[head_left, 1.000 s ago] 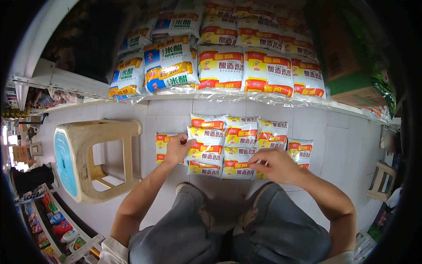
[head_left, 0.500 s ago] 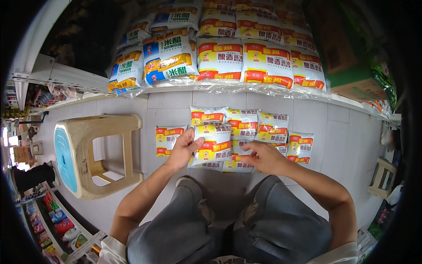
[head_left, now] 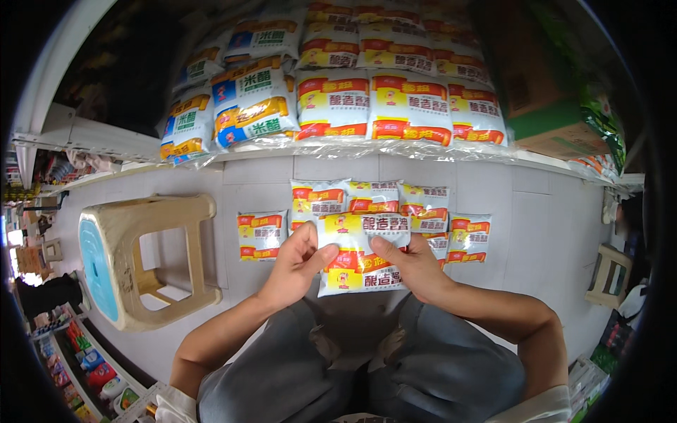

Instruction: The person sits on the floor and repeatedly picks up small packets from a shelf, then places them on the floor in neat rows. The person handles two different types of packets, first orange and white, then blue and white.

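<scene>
In front of my knees, my left hand [head_left: 299, 262] and my right hand [head_left: 423, 268] both grip a soy sauce pouch [head_left: 354, 243], white with red and yellow print. The left hand pinches its left side, thumb on top; the right thumb presses on its right half. Just beyond, several matching pouches lie flat on the floor, among them a left one [head_left: 262, 235], a far one [head_left: 320, 196] and a right one [head_left: 469, 240]. The held pouch and my hands cover part of this group.
A low shelf ahead bears stacked soy sauce pouches [head_left: 407, 106] and blue-and-orange vinegar pouches [head_left: 255, 106]. A beige stool with a blue seat [head_left: 144, 261] lies tipped to the left. At the right are a brown-and-green carton [head_left: 546, 130] and another stool [head_left: 609, 276].
The held pouch has come nearer to me and looks larger. My right hand, which was over the floor pouches, now grips the held pouch's right side. The view has shifted slightly.
</scene>
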`<action>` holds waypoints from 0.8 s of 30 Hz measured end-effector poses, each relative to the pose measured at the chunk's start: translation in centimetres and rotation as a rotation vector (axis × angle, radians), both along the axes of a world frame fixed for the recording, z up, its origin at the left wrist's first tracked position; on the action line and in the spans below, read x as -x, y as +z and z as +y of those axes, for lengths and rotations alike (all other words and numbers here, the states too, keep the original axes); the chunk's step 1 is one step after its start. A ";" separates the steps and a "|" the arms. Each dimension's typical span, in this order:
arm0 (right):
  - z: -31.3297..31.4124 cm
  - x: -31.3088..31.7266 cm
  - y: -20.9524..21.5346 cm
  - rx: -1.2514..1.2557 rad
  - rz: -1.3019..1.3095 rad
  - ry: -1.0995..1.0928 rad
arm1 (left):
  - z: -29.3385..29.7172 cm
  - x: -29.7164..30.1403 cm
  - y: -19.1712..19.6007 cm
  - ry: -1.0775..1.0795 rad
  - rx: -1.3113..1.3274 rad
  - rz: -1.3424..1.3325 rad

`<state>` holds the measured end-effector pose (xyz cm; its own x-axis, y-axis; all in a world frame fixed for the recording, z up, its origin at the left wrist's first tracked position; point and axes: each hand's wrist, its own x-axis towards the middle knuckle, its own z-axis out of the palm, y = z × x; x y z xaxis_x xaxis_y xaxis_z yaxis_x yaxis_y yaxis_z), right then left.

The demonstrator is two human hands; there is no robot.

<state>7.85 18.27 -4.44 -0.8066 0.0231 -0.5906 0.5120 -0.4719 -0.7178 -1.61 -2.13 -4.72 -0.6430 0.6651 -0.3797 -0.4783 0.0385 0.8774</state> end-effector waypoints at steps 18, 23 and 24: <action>21.1 11.7 6.4 -1.255 0.158 -0.156 | 1.9 0.2 3.1 -0.195 -0.172 -0.146; 21.2 11.5 4.7 -2.006 -0.012 -0.041 | 1.7 0.1 2.5 -0.186 -0.152 -0.114; 19.8 11.4 5.2 -2.097 -0.035 -0.024 | 1.3 0.2 2.2 -0.161 -0.128 -0.109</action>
<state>-3.51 38.10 0.71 -0.7878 0.5271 0.3187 0.5416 0.8392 -0.0491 -1.80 -0.84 -2.57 -0.4845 0.8029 -0.3475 -0.5675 0.0138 0.8232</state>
